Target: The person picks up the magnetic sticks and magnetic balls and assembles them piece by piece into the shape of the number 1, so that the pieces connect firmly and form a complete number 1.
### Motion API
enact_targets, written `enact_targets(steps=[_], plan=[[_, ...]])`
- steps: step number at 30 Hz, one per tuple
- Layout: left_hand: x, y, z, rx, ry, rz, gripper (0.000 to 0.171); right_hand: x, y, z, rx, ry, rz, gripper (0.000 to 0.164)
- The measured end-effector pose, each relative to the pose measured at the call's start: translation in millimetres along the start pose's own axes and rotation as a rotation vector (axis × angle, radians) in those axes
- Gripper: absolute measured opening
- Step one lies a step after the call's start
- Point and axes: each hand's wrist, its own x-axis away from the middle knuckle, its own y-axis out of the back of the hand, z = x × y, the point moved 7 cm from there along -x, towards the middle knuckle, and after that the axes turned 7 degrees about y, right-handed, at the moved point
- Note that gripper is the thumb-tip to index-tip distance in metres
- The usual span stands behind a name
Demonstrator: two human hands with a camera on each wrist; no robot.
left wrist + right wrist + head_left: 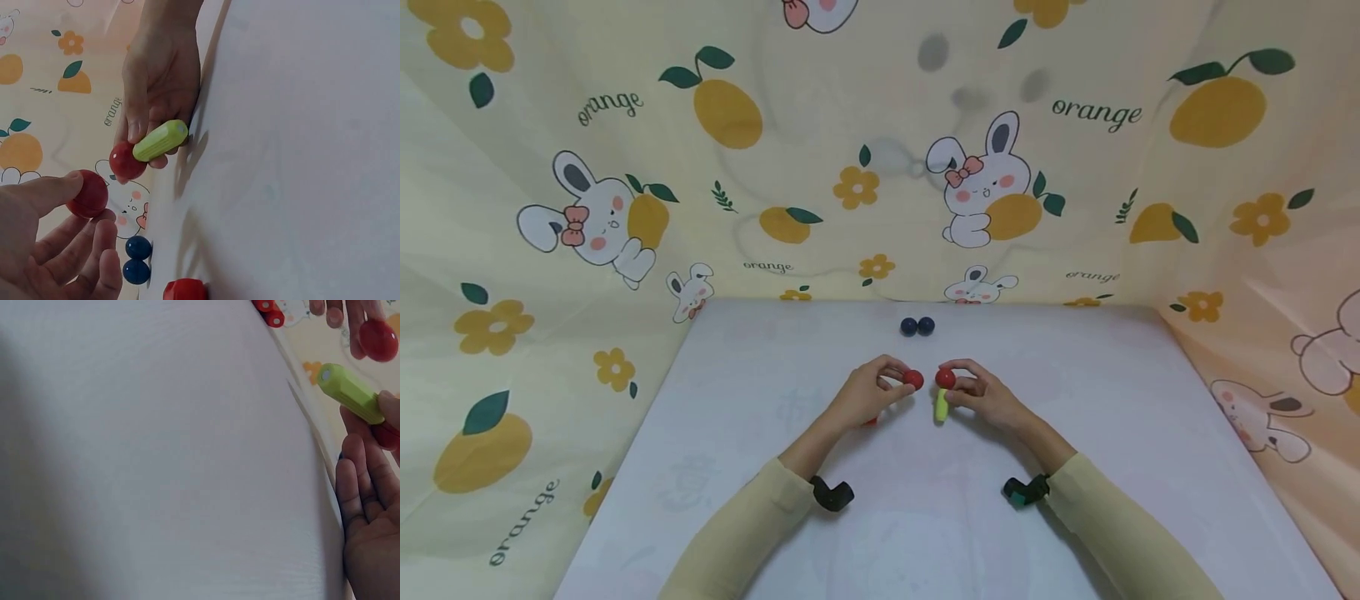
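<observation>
Between thumb and fingers, my left hand [859, 393] pinches a glossy red ball [913, 379] above the table. Close by on the right, my right hand [994, 403] pinches a second red ball [945, 378] with a short lime-green rod [942, 407] joined to it. The left wrist view shows the rod [161, 140] with ridged sides and a round spot on its free end. A gap separates the two balls. Under my left hand lie red pieces [270, 312], mostly hidden in the head view; their ends have pale round spots.
Two dark blue balls [917, 327] sit side by side near the table's back edge. Behind the white table [737, 375] hangs a printed cloth [820, 125], which also runs down both sides. A dark band device [832, 495] is on each wrist.
</observation>
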Motion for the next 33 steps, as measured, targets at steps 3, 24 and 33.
enact_targets(steps=[3, 24, 33], plan=[[4.8, -5.2, 1.8, 0.004, 0.005, 0.023, 0.035, 0, -1, 0, 0.005, -0.003, 0.002, 0.054], [26.3, -41.8, 6.9, -0.032, 0.003, 0.127, 0.031, 0, 3, 1, -0.019, -0.001, -0.02, 0.054], [26.6, -50.1, 16.9, -0.05, -0.012, 0.132, 0.029, -1, 5, 0, -0.027, -0.024, -0.039, 0.055]])
